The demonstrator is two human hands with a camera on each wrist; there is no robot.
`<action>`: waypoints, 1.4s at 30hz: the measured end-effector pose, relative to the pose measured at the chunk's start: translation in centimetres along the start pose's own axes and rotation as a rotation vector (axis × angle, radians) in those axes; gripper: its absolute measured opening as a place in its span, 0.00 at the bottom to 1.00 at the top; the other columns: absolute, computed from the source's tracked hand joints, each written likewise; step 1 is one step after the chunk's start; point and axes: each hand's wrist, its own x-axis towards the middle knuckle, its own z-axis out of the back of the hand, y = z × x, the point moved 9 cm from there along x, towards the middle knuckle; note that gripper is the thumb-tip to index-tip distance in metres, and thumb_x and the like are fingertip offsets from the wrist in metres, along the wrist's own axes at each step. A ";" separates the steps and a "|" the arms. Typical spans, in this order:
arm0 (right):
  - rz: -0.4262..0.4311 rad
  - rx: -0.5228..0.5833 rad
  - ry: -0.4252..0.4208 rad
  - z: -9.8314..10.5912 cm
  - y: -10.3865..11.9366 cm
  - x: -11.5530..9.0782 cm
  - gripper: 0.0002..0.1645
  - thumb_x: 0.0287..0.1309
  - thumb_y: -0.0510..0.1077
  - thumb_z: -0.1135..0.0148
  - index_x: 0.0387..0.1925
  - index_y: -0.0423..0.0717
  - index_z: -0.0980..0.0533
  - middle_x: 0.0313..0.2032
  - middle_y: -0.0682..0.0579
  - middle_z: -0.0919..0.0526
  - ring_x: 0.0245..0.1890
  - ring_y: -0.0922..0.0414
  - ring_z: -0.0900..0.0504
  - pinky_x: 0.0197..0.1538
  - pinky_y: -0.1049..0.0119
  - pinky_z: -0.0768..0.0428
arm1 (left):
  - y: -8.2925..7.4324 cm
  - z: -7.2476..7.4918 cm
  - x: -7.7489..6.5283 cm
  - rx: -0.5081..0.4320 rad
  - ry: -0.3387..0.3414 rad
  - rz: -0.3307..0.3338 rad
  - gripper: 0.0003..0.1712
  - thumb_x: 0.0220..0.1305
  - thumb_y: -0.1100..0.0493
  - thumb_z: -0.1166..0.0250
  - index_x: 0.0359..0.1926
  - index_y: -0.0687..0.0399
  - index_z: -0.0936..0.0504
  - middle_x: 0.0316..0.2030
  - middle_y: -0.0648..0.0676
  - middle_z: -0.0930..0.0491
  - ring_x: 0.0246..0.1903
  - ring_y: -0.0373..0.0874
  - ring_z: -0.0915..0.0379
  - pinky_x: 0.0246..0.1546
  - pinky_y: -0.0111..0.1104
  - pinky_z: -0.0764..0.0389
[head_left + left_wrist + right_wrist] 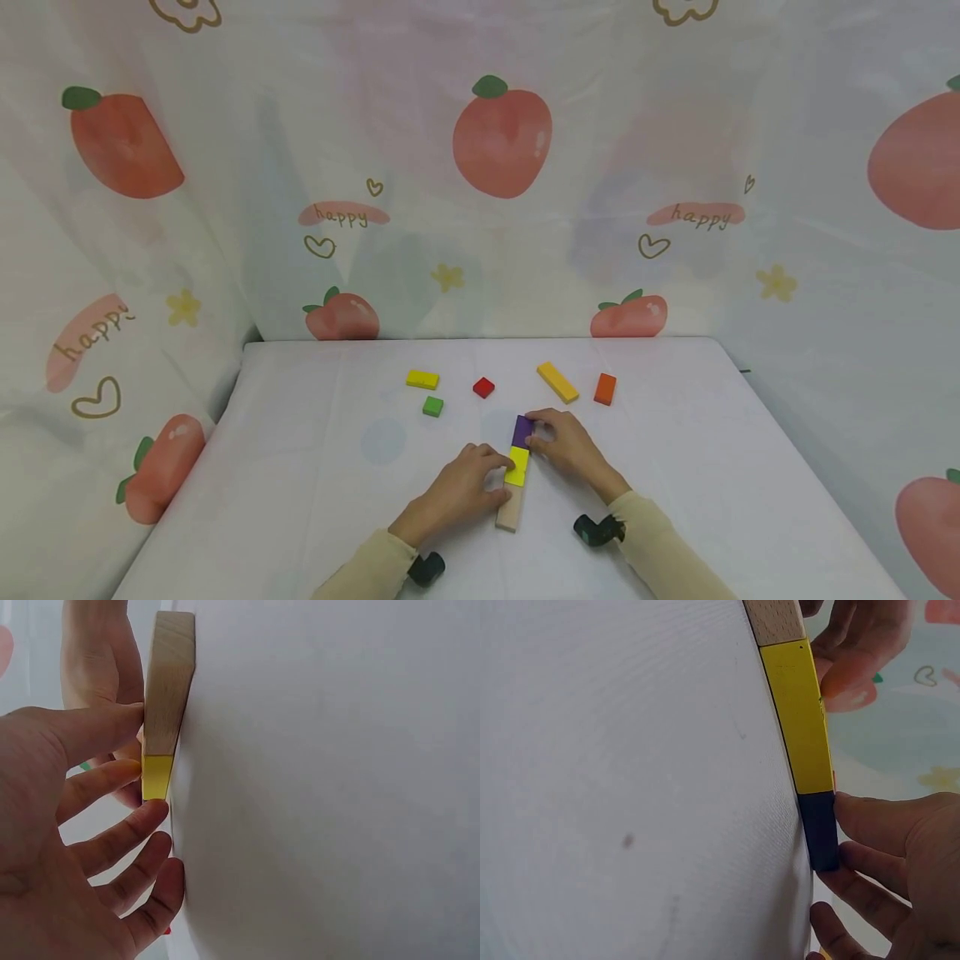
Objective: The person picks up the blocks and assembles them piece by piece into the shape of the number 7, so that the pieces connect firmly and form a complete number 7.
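Note:
Three blocks lie end to end in a row on the table: a plain wooden block [509,510] nearest, a yellow block [517,468] in the middle and a purple block [522,431] at the far end. My left hand [462,486] rests its thumb against the side of the wooden block [169,697], its forefinger on the yellow block [157,776]. Between thumb and fingers, my right hand [568,446] pinches the purple block [820,831]. The yellow block [799,716] meets its neighbours at both ends in the right wrist view.
Further back lie a short yellow block [422,380], a green block [432,407], a red block [483,387], a long orange-yellow block [557,382] and an orange block [604,389]. A patterned curtain [502,250] hangs behind the white table [315,467].

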 end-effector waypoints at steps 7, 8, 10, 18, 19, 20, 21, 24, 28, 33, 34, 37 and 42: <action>-0.001 -0.009 0.001 -0.1 -0.1 0.0 0.26 0.59 0.45 0.32 0.60 0.53 0.23 0.60 0.49 0.20 0.65 0.45 0.28 0.68 0.41 0.33 | 0.3 0.1 0.5 -0.002 0.040 0.028 0.35 0.58 0.41 0.30 0.66 0.34 0.28 0.58 0.46 0.24 0.57 0.42 0.31 0.58 0.40 0.22; 0.001 -0.009 0.000 -0.1 -0.1 0.0 0.26 0.59 0.45 0.32 0.60 0.53 0.23 0.60 0.49 0.21 0.65 0.45 0.28 0.68 0.40 0.33 | 0.3 0.1 0.6 -0.004 0.048 0.030 0.36 0.58 0.41 0.30 0.67 0.33 0.29 0.58 0.46 0.24 0.57 0.42 0.31 0.58 0.41 0.22; 0.002 -0.007 0.000 -0.1 -0.1 0.1 0.26 0.59 0.45 0.32 0.60 0.53 0.23 0.60 0.49 0.21 0.66 0.45 0.28 0.68 0.40 0.33 | 0.3 0.2 0.8 -0.008 0.062 0.031 0.37 0.57 0.41 0.29 0.68 0.33 0.30 0.59 0.47 0.25 0.58 0.42 0.31 0.58 0.41 0.22; 0.026 0.004 0.006 -0.3 0.0 0.0 0.25 0.59 0.44 0.32 0.59 0.53 0.23 0.60 0.50 0.20 0.65 0.45 0.28 0.67 0.40 0.33 | 0.3 0.2 1.3 0.009 0.076 0.020 0.39 0.57 0.41 0.30 0.69 0.32 0.31 0.60 0.47 0.25 0.57 0.43 0.32 0.58 0.42 0.22; 0.026 -0.001 0.005 -0.3 -0.1 0.0 0.25 0.59 0.44 0.32 0.59 0.53 0.23 0.60 0.50 0.20 0.65 0.45 0.28 0.67 0.40 0.33 | 0.3 0.3 1.4 0.010 0.074 0.018 0.39 0.57 0.40 0.30 0.69 0.32 0.31 0.59 0.47 0.26 0.56 0.43 0.32 0.58 0.42 0.22; 0.026 -0.002 0.004 -0.3 -0.1 0.0 0.25 0.58 0.44 0.32 0.59 0.53 0.23 0.60 0.50 0.20 0.65 0.45 0.28 0.67 0.40 0.33 | 0.3 0.3 1.4 0.011 0.073 0.016 0.39 0.57 0.41 0.30 0.69 0.32 0.31 0.60 0.47 0.26 0.56 0.43 0.32 0.58 0.42 0.22; 0.025 -0.002 0.003 -0.3 0.0 0.0 0.25 0.58 0.44 0.32 0.59 0.53 0.23 0.60 0.50 0.20 0.65 0.45 0.28 0.67 0.40 0.33 | 0.3 0.3 1.4 0.010 0.074 0.015 0.39 0.57 0.41 0.30 0.69 0.32 0.31 0.60 0.47 0.26 0.57 0.43 0.32 0.59 0.42 0.22; 0.022 -0.002 -0.001 -0.2 0.0 0.0 0.25 0.58 0.44 0.32 0.59 0.53 0.23 0.60 0.49 0.20 0.65 0.45 0.28 0.67 0.40 0.33 | 0.3 0.3 1.4 0.008 0.077 0.013 0.39 0.57 0.40 0.29 0.69 0.32 0.31 0.60 0.48 0.26 0.57 0.44 0.32 0.58 0.43 0.22; 0.010 0.001 0.000 -0.1 0.1 -0.2 0.26 0.58 0.44 0.32 0.59 0.53 0.23 0.60 0.49 0.21 0.66 0.44 0.28 0.67 0.40 0.33 | 0.3 0.3 1.5 0.010 0.081 0.010 0.38 0.56 0.40 0.29 0.68 0.32 0.29 0.59 0.48 0.26 0.56 0.44 0.32 0.57 0.44 0.21; 0.001 -0.009 0.001 -0.2 0.0 -0.2 0.26 0.58 0.45 0.32 0.59 0.54 0.23 0.61 0.49 0.21 0.66 0.44 0.29 0.67 0.40 0.33 | 0.4 0.3 1.6 0.008 0.083 0.015 0.38 0.56 0.40 0.29 0.68 0.32 0.29 0.59 0.48 0.26 0.56 0.44 0.32 0.56 0.44 0.21; 0.000 -0.010 0.002 -0.2 0.0 -0.2 0.26 0.58 0.45 0.32 0.60 0.54 0.23 0.61 0.49 0.21 0.66 0.44 0.29 0.67 0.39 0.33 | 0.4 0.2 1.6 0.008 0.082 0.017 0.38 0.56 0.40 0.29 0.68 0.32 0.29 0.59 0.48 0.26 0.56 0.44 0.31 0.56 0.44 0.21; -0.003 -0.005 0.007 -0.2 -0.1 -0.2 0.26 0.59 0.45 0.32 0.60 0.54 0.24 0.61 0.49 0.22 0.66 0.44 0.29 0.67 0.39 0.33 | 0.5 0.2 1.6 0.009 0.081 0.019 0.38 0.56 0.39 0.29 0.68 0.31 0.29 0.58 0.48 0.26 0.55 0.44 0.31 0.56 0.44 0.21; -0.005 0.013 0.019 0.0 -0.1 -0.3 0.26 0.59 0.46 0.32 0.60 0.53 0.24 0.61 0.48 0.22 0.66 0.44 0.29 0.68 0.39 0.33 | 0.6 0.1 1.7 0.016 0.071 0.011 0.38 0.56 0.39 0.29 0.68 0.30 0.30 0.58 0.48 0.26 0.55 0.44 0.31 0.56 0.44 0.21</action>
